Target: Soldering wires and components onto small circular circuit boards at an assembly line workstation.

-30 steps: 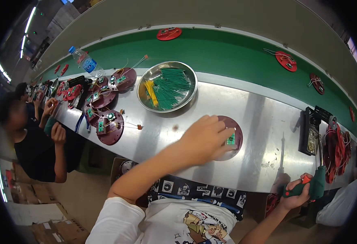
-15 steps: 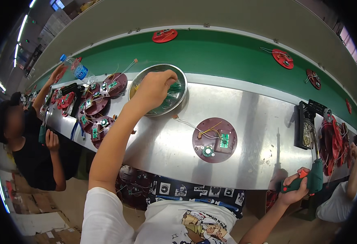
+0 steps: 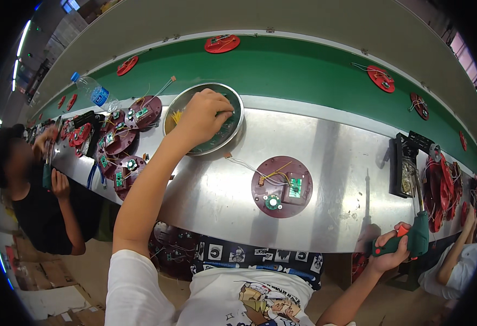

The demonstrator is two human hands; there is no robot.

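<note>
My left hand [image 3: 206,115] reaches into a round metal bowl [image 3: 239,127], its thumb and fingers pinched together. What lies between the fingertips is too small to make out. Yellow wires [image 3: 176,116] lie at the bowl's left side, and thin green pieces show under the hand. My right hand [image 3: 392,251] wraps round a green soldering gun [image 3: 419,236] with a red trigger, held at the bench's front edge with its metal tip upward. Between the hands, a dark red disc [image 3: 268,182] lies flat on the metal bench, bearing a green circuit board [image 3: 295,186] and loose wires.
Several similar dark red discs [image 3: 120,142] are heaped left of the bowl, near a plastic bottle [image 3: 98,95]. A black stand [image 3: 404,168] and a pile of red discs [image 3: 438,187] are at the right. Behind runs a green belt [image 3: 304,70] with scattered discs. A co-worker [image 3: 42,201] works at the left.
My left hand has shifted slightly within the bowl, its fingers still pinched. The co-worker at the left has lowered a hand from the belt. Discs on the belt have slid right relative to the bench.
</note>
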